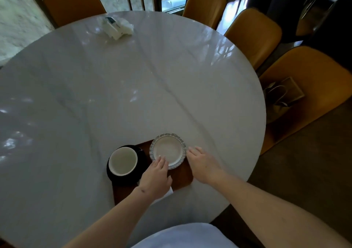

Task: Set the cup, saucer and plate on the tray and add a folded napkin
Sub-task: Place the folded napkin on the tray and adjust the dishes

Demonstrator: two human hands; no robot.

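Note:
A brown wooden tray [182, 177] lies near the table's front edge. On its left end stands a cup [122, 161], white inside, on a black saucer [142, 168]. A small white plate [168, 149] with a ribbed rim sits on the tray's far right part. My left hand [155, 177] rests fingers on the plate's near-left rim. My right hand [202, 164] lies beside the plate's right edge, fingers spread on the table. A white napkin [167, 192] peeks out under my left wrist, mostly hidden.
The round white marble table [114, 85] stretches away. A pack of white tissues [117, 26] lies at its far side. Mustard-coloured chairs [253, 36] ring the table. A paper bag [283, 95] sits on the right-hand chair.

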